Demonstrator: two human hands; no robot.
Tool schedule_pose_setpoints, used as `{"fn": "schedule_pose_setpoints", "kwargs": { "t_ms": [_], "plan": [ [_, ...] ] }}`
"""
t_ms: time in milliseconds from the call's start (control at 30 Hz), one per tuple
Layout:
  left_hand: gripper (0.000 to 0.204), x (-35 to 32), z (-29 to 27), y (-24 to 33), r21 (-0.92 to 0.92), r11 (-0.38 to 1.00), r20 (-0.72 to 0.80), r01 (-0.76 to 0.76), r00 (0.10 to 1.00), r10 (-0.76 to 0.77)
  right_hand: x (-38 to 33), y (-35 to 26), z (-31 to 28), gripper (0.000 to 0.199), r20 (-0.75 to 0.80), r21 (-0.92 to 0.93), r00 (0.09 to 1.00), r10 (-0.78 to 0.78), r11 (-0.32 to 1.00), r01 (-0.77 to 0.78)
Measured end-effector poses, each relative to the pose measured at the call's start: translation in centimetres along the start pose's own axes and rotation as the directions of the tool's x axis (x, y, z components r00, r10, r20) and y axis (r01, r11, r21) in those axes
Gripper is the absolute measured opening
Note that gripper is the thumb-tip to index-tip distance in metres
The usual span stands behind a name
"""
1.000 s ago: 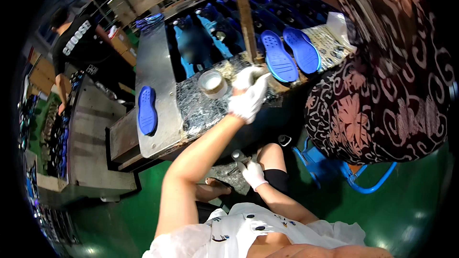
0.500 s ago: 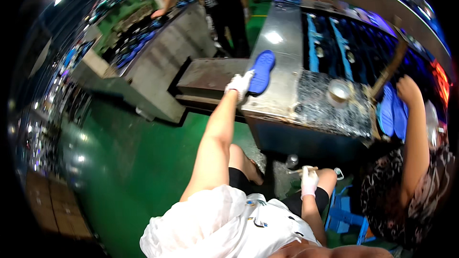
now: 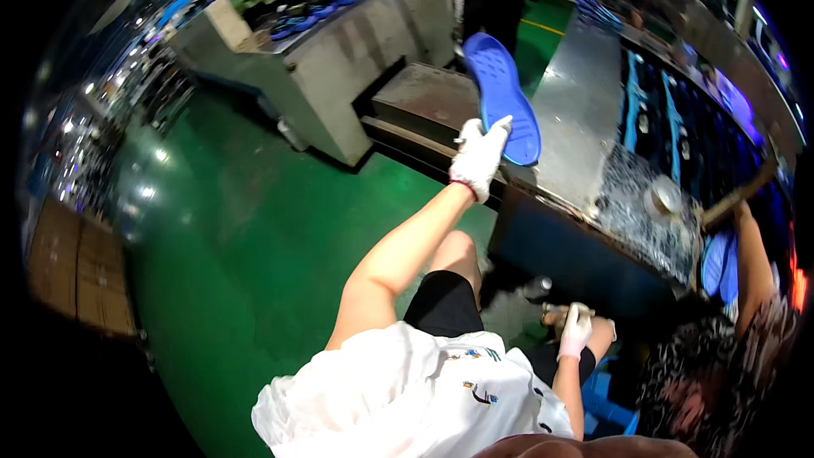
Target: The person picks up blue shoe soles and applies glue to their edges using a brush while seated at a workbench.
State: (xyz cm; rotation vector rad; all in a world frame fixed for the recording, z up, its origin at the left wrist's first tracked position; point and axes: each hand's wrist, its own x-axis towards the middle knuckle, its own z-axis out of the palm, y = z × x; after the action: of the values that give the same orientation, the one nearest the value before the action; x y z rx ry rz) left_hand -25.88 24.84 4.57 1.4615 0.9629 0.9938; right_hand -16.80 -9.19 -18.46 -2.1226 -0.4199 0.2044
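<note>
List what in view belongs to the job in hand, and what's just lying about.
Job in hand:
- left hand, holding a blue sole
- right hand, what it grips unclear
- round tub on the counter, probably

Seemingly just lying about:
- cardboard boxes
- bottle-like container below the counter

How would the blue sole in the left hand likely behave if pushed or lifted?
The blue sole is probably fairly stiff: gripped near one end by the left hand, it shows no obvious droop. It seems light, being held one-handed off-centre. Its flat shape should make rolling unlikely.
</note>
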Motion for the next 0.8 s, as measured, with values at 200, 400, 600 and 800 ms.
{"fn": "schedule_pose_setpoints", "kwargs": {
  "t_ms": [200,400,600,800],
  "plan": [
    [0.054,-6.7,0.5,2.1,-0.228,0.957,-0.089,-0.177,0.983,0.161,1.0,-11.6,-5.3,0.014,-0.155,0.331,0.973,-0.173,0.919,0.216],
    [0.045,-12.4,3.7,2.3,-0.273,0.914,-0.207,-0.3,0.946,0.248,-2.0,-22.3,-11.0,0.012,-0.348,0.464,0.807,-0.478,0.66,0.591],
    [0.047,-14.7,3.9,2.2,-0.256,0.919,-0.053,-0.3,0.954,0.297,-1.4,-23.9,-11.1,0.018,-0.242,0.173,0.685,-0.687,0.664,0.727],
    [0.047,-15.1,4.0,2.4,-0.276,0.921,-0.057,-0.276,0.961,0.271,-1.3,-23.8,-11.5,0.017,-0.28,0.063,0.648,-0.708,0.66,0.748]
  ]
}}
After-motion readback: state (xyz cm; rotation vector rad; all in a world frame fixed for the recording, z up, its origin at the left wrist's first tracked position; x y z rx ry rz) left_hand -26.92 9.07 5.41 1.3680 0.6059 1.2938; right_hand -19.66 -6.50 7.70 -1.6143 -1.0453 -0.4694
